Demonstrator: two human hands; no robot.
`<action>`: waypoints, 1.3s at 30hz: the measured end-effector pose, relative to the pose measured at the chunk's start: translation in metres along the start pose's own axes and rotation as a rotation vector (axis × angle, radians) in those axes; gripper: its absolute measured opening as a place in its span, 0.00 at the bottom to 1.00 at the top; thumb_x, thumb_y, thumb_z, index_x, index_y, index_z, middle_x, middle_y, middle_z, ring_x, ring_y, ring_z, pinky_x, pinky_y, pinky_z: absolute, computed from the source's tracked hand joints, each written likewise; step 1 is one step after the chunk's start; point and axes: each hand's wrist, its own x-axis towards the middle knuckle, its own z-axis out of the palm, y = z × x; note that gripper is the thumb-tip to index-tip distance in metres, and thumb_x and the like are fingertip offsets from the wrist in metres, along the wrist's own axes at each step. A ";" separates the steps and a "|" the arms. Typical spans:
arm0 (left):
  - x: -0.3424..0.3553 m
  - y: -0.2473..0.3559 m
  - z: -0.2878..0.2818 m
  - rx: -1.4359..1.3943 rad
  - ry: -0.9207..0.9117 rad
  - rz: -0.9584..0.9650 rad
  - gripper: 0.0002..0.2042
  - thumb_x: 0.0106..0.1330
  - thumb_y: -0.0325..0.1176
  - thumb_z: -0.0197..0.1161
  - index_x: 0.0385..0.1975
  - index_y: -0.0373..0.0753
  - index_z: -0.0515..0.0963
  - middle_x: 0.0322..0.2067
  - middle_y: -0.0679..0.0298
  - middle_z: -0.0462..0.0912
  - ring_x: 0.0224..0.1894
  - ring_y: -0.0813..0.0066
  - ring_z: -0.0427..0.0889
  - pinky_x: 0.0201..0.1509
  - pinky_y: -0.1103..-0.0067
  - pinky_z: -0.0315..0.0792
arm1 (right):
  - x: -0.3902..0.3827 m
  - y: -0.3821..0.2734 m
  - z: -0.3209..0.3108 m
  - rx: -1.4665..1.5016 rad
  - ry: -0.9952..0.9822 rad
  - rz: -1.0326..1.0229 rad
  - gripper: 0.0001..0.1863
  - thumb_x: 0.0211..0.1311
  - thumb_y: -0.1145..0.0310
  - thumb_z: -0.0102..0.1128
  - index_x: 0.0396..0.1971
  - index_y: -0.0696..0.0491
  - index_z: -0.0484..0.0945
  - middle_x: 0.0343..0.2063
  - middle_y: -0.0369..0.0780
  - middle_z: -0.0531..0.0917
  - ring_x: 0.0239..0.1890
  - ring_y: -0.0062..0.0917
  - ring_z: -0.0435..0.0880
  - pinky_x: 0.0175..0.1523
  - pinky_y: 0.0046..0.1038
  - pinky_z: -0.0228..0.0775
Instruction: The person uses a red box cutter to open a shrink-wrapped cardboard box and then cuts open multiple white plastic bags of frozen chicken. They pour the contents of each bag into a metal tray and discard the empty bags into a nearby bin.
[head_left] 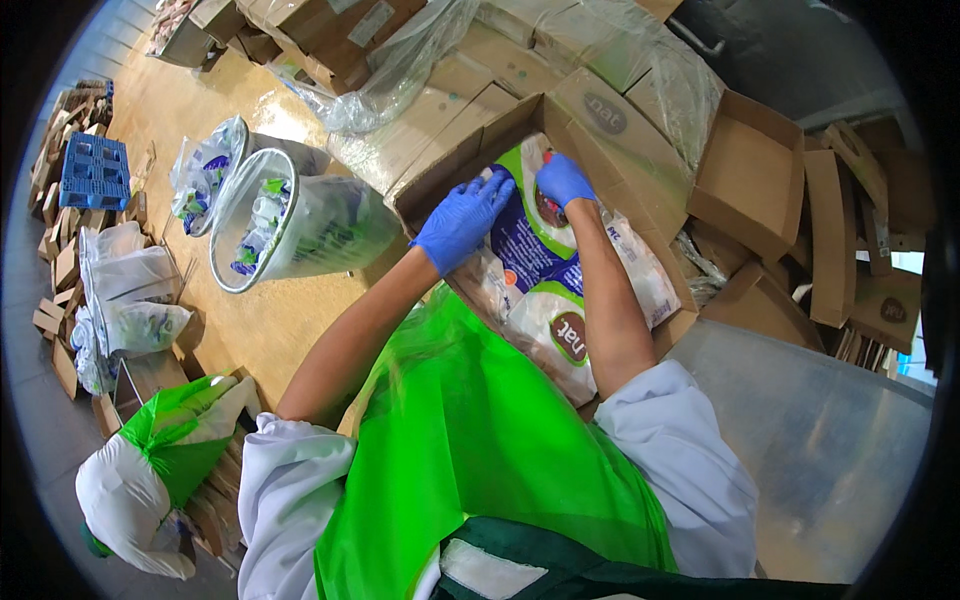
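An open cardboard box [655, 232] in front of me holds several plastic food bags, printed white, purple and green. My left hand [464, 220], in a blue glove, lies with its fingers stretched out on a purple and green bag [522, 232] at the box's left side. My right hand [564, 182], gloved in blue too, is closed over the bag's far end. A small red thing [547, 157] shows at its fingertips; its kind is hidden. Nearer to me lies another bag [560, 325] with a green band, below my right forearm.
Plastic-lined round bins [335, 225] with crumpled wrappers stand to the left. Closed cartons [480, 75] under clear film lie beyond the box. Empty cardboard boxes [745, 170] are heaped at right, beside a metal surface [800, 420]. A co-worker [150, 470] bends at lower left, near a blue pallet [95, 170].
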 end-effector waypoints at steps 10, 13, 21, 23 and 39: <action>0.004 0.006 -0.009 -0.094 -0.199 -0.018 0.22 0.59 0.27 0.50 0.55 0.32 0.68 0.54 0.54 0.69 0.49 0.59 0.74 0.50 0.71 0.73 | 0.015 0.021 0.002 0.205 -0.097 0.038 0.11 0.46 0.71 0.50 0.22 0.64 0.78 0.19 0.51 0.80 0.26 0.35 0.83 0.32 0.37 0.73; 0.007 0.005 -0.009 -0.125 -0.211 -0.031 0.24 0.59 0.27 0.50 0.58 0.32 0.64 0.49 0.52 0.71 0.47 0.57 0.75 0.51 0.71 0.73 | 0.013 0.020 0.016 0.104 -0.043 0.000 0.12 0.45 0.69 0.50 0.20 0.61 0.79 0.21 0.53 0.81 0.28 0.37 0.84 0.35 0.35 0.74; 0.004 -0.002 0.006 -0.098 -0.217 0.046 0.25 0.58 0.25 0.50 0.59 0.31 0.64 0.61 0.54 0.63 0.56 0.58 0.69 0.60 0.68 0.66 | -0.042 0.021 0.021 0.150 0.072 -0.058 0.16 0.56 0.65 0.49 0.29 0.63 0.79 0.30 0.58 0.80 0.36 0.49 0.82 0.40 0.44 0.73; 0.009 0.002 0.001 -0.113 -0.277 0.044 0.27 0.57 0.25 0.50 0.60 0.31 0.63 0.62 0.55 0.62 0.57 0.58 0.69 0.61 0.68 0.65 | -0.083 0.018 0.035 0.114 -0.002 -0.114 0.15 0.56 0.65 0.49 0.29 0.63 0.78 0.29 0.59 0.80 0.34 0.50 0.82 0.39 0.45 0.74; 0.014 0.020 0.016 -0.095 -0.287 0.504 0.28 0.45 0.28 0.65 0.52 0.47 0.74 0.57 0.60 0.69 0.56 0.60 0.70 0.55 0.67 0.69 | -0.229 0.037 0.040 0.062 -0.632 -0.274 0.20 0.66 0.60 0.39 0.31 0.61 0.77 0.31 0.56 0.81 0.34 0.42 0.82 0.44 0.44 0.71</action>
